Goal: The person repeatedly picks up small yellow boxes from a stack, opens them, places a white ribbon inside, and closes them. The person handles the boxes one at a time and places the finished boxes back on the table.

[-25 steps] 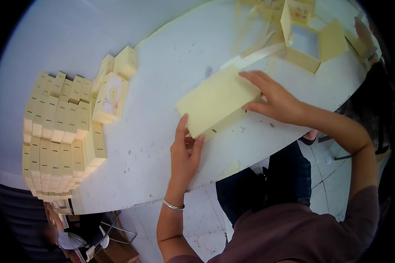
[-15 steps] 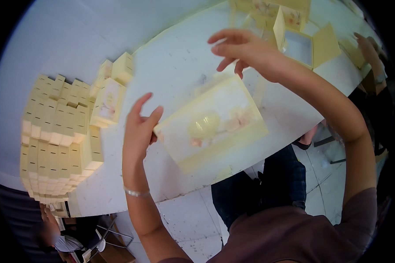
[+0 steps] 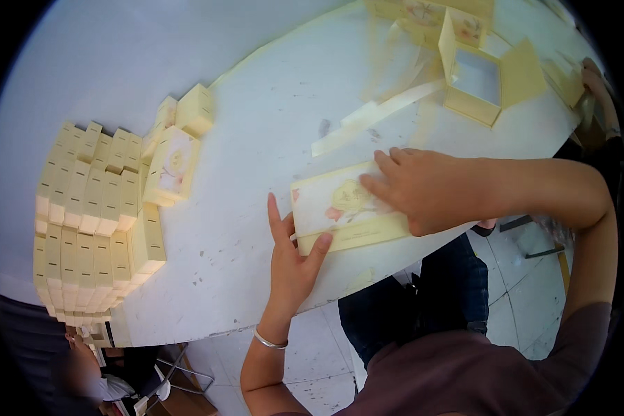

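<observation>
A cream gift box (image 3: 350,216) with a white floral panel, pink flowers and a pale gold emblem lies flat on the table in front of me. My left hand (image 3: 291,260) grips its left end, thumb over the front corner, index finger stretched out and the other fingertips partly hidden at the side. Across the box's right part lies my right hand (image 3: 437,191), palm down with fingers slightly spread and fingertips touching the panel. The right end of the box is hidden under this hand.
Stacked cream boxes (image 3: 93,208) stand at the left. At the upper right are an open box (image 3: 475,87) and a pale ribbon-like strip (image 3: 378,116) on the white table (image 3: 246,173). Another person's hand (image 3: 595,80) shows at far right, and a seated person (image 3: 93,374) at lower left.
The box has come down flat onto the table, a little to the right. My right hand moved down from the air onto its top. My left hand shifted right along with it.
</observation>
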{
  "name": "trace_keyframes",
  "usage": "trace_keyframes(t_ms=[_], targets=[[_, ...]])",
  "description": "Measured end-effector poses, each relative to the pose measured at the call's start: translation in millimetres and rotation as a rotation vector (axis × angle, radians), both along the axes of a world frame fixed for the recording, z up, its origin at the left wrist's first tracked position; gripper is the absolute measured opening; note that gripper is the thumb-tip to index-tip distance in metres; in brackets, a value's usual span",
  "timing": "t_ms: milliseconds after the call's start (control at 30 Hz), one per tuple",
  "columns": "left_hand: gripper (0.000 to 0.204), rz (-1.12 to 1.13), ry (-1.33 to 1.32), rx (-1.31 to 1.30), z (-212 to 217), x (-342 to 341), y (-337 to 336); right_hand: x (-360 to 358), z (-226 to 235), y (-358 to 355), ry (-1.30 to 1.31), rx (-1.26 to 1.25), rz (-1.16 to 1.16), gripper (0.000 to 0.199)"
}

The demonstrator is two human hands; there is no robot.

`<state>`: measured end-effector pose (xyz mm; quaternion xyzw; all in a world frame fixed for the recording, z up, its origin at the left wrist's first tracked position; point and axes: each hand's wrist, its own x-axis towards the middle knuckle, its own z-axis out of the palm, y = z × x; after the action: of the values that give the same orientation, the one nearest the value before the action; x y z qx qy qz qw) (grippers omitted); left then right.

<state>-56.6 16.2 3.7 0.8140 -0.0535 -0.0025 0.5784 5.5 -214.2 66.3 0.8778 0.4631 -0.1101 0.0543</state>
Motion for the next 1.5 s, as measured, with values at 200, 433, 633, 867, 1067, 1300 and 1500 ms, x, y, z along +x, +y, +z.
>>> trace_keyframes(t_ms=[200, 433, 633, 867, 1067, 1300, 1500], targets=[[0.078, -0.032, 0.085, 0.012, -3, -1, 9, 62, 12, -19, 0.807, 0.545, -0.206, 0.033], [0.059, -0.121, 0.117, -0.108, 1, -2, 0, 90, -61, -42, 1.476, 1.014, -0.711, 0.043], [0.033, 0.003, -0.531, 0.01, -26, -26, -5, 94, -54, -29, 1.162, 1.086, -0.846, 0.054], [0.028, -0.423, -1.234, 0.54, -11, -36, -44, 118, -50, 12, 0.863, 0.814, -0.76, 0.065], [0.025, -0.41, -1.069, 0.804, 10, -17, -113, 96, -12, 47, -0.04, 0.572, -0.344, 0.047], [0.041, -0.192, -0.945, 0.701, 39, -7, -64, 34, 24, 13, 0.019, 0.236, -0.306, 0.025], [0.076, -0.169, -0.015, 0.08, 72, 37, -46, 40, -28, -9, 0.347, 0.213, -0.457, 0.026]])
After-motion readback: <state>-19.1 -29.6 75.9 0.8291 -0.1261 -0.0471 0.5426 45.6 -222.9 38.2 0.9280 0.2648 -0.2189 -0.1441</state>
